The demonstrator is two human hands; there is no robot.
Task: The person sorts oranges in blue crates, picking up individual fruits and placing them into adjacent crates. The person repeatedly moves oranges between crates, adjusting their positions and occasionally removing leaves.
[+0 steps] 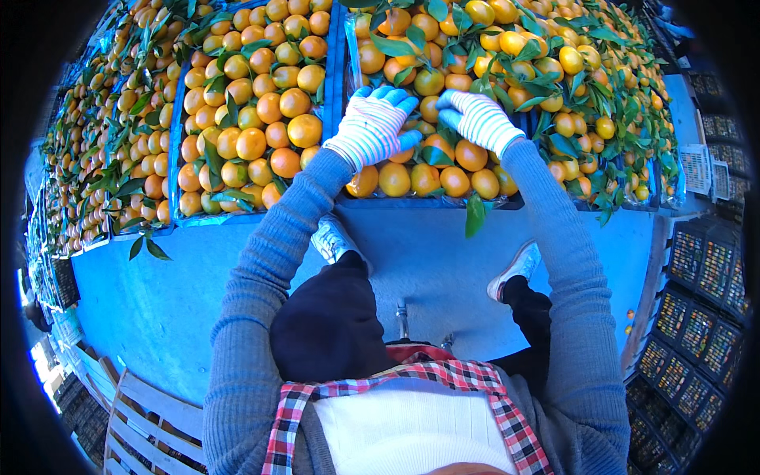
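Both of my hands wear white striped work gloves with blue fingertips. My left hand [375, 123] lies palm down over the oranges in the middle crate, thumb apart from the fingers, with nothing seen in its grip. My right hand [480, 119] is to the right over the same crate, its fingers bent down beside an orange [428, 109]. The fingertips' undersides are hidden, so whether it grips something cannot be told. Along the near row of the plastic-lined crate [415, 203] sit several oranges [425, 180]. A leafy sprig [475, 215] hangs over its front edge.
To the left stands a crate of neatly rowed oranges [250, 143]; leafy fruit [564, 124] is heaped at right. Stacked dark crates [694, 332] line the right side. A wooden pallet [151, 430] lies at lower left. Two loose fruits [629, 320] are on the floor [427, 255].
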